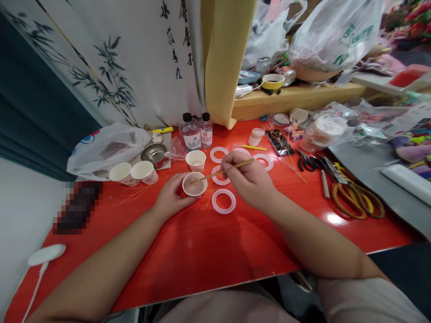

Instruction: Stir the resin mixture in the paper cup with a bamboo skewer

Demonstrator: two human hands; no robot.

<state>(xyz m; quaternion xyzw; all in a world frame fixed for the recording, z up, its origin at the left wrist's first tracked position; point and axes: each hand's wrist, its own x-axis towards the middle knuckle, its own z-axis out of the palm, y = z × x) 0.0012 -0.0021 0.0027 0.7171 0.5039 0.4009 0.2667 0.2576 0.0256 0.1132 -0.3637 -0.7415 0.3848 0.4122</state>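
Note:
My left hand (174,196) is wrapped around a small paper cup (195,190) that has a clear liquid in it. Between the thumb and fingers of my right hand (247,177) is a thin wooden stick (215,173), its lower end dipped in that liquid. Just behind the held cup stands another paper cup (195,160). Several translucent pinkish ring molds lie flat on the red table; the nearest ring mold (224,201) is in front of my right hand, and others are partly hidden behind it. Bottles marked A (191,140) and B (206,134) stand farther back.
Two paper cups (144,172), a metal bowl (154,153) and a plastic bag (107,146) are on the left. Large scissors (357,197), pliers (308,162) and a grey mat (367,170) lie on the right. A small jar (256,136) and yellow tweezers (254,147) are at the back.

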